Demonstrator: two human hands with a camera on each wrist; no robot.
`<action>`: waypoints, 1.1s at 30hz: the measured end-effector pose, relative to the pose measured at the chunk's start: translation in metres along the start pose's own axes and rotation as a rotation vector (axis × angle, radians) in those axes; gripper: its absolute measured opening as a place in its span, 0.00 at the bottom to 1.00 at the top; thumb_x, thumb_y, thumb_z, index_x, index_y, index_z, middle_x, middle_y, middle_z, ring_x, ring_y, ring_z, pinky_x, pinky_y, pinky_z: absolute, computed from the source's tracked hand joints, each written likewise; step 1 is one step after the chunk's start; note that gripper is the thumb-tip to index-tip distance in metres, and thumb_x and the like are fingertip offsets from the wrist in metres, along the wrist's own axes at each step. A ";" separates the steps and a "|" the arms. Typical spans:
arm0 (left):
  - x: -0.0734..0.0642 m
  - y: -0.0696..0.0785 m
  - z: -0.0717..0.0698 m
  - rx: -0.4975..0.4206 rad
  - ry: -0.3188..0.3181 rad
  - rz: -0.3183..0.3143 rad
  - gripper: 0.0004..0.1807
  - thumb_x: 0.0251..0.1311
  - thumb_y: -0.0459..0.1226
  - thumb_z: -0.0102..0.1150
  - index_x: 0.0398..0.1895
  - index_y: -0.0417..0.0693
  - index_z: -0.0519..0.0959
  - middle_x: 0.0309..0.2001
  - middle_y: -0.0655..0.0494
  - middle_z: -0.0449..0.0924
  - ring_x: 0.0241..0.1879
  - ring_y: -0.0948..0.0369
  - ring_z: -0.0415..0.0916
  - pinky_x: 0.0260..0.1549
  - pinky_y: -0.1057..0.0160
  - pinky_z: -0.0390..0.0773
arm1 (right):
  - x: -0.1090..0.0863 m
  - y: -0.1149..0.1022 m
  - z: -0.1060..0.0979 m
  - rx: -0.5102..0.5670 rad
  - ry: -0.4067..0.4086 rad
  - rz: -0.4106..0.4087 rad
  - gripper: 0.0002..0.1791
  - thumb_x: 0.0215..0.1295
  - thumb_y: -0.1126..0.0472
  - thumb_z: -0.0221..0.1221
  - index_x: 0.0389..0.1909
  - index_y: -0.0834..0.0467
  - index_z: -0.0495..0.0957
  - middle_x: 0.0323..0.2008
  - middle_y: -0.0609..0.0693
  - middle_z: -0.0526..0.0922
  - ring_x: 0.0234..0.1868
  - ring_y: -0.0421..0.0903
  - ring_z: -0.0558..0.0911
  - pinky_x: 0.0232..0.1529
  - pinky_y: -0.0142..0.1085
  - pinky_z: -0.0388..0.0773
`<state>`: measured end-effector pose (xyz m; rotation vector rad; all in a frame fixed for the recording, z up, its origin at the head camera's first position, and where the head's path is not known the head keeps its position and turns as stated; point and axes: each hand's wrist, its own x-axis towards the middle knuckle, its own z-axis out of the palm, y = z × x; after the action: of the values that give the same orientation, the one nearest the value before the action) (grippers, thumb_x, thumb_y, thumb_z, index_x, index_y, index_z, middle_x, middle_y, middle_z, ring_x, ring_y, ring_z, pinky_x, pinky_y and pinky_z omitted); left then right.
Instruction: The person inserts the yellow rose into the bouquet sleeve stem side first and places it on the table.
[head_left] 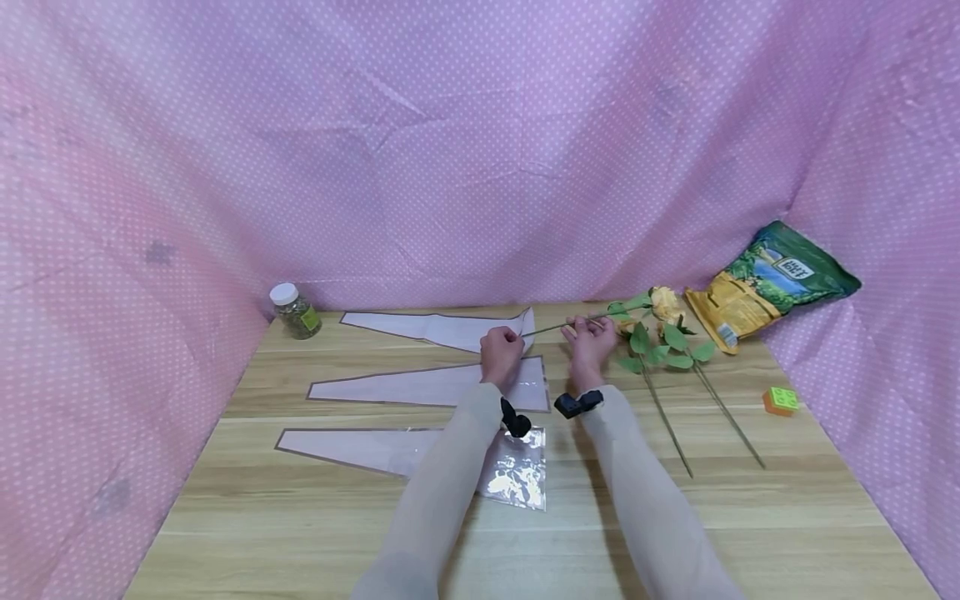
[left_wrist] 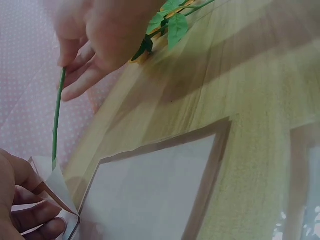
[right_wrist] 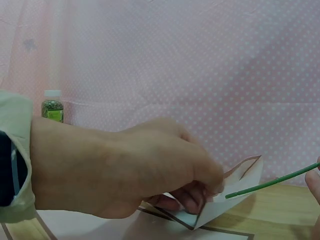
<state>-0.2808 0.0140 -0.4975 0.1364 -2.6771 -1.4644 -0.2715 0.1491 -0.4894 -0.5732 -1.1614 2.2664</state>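
My left hand (head_left: 501, 357) grips the wide end of the farthest tapered flower sleeve (head_left: 427, 327), a white clear-fronted bag with brown edging. In the right wrist view its mouth (right_wrist: 227, 215) gapes. My right hand (head_left: 591, 346) pinches the green stem (left_wrist: 57, 120) of a yellow rose (head_left: 666, 305), whose bloom points right. The cut end of the stem (right_wrist: 275, 183) lies at the sleeve's mouth. Two flat sleeves lie nearer, a middle one (head_left: 412, 387) and a front one (head_left: 352, 446) partly under my left forearm.
Two more roses lie right of my right hand, their stems (head_left: 663, 417) (head_left: 727, 412) slanting toward the front. A green and yellow bag (head_left: 772, 283) leans at the back right. A toy block (head_left: 782, 401) sits at right, and a white-lidded jar (head_left: 296, 312) stands at back left.
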 end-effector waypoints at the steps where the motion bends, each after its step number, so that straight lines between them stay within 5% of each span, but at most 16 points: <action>1: 0.000 0.001 0.000 0.002 -0.003 0.002 0.06 0.61 0.34 0.61 0.27 0.44 0.83 0.30 0.50 0.85 0.31 0.58 0.77 0.36 0.62 0.76 | 0.000 0.001 0.000 -0.004 -0.007 -0.001 0.13 0.67 0.76 0.55 0.49 0.69 0.64 0.33 0.52 0.75 0.41 0.54 0.84 0.45 0.46 0.86; 12: -0.001 0.004 0.003 0.028 -0.005 0.036 0.07 0.62 0.33 0.59 0.27 0.43 0.82 0.30 0.49 0.84 0.32 0.57 0.77 0.39 0.59 0.77 | -0.008 0.012 0.003 -0.126 -0.029 0.048 0.19 0.68 0.72 0.57 0.56 0.72 0.63 0.40 0.60 0.81 0.48 0.59 0.85 0.49 0.46 0.85; 19: -0.002 0.004 0.004 0.037 -0.003 0.046 0.07 0.63 0.34 0.60 0.28 0.42 0.84 0.31 0.49 0.86 0.33 0.57 0.78 0.40 0.59 0.78 | -0.012 0.018 0.005 -0.152 -0.048 0.074 0.19 0.69 0.70 0.56 0.57 0.72 0.65 0.29 0.44 0.82 0.45 0.55 0.86 0.54 0.50 0.83; 27: 0.000 0.001 0.004 0.022 -0.010 0.055 0.07 0.63 0.34 0.61 0.29 0.42 0.85 0.32 0.49 0.87 0.32 0.58 0.78 0.40 0.60 0.79 | -0.014 0.016 0.005 -0.151 -0.064 0.132 0.23 0.79 0.57 0.46 0.62 0.72 0.68 0.54 0.66 0.80 0.53 0.55 0.84 0.53 0.38 0.83; 33: 0.000 0.000 0.004 0.010 -0.015 0.044 0.07 0.64 0.34 0.61 0.30 0.42 0.86 0.33 0.49 0.87 0.32 0.58 0.79 0.39 0.60 0.78 | -0.015 0.015 0.008 -0.095 0.001 0.118 0.12 0.76 0.59 0.52 0.44 0.63 0.78 0.48 0.67 0.83 0.47 0.53 0.87 0.50 0.39 0.85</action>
<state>-0.2814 0.0175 -0.4996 0.0672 -2.6816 -1.4446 -0.2687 0.1277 -0.4956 -0.6956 -1.2705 2.3182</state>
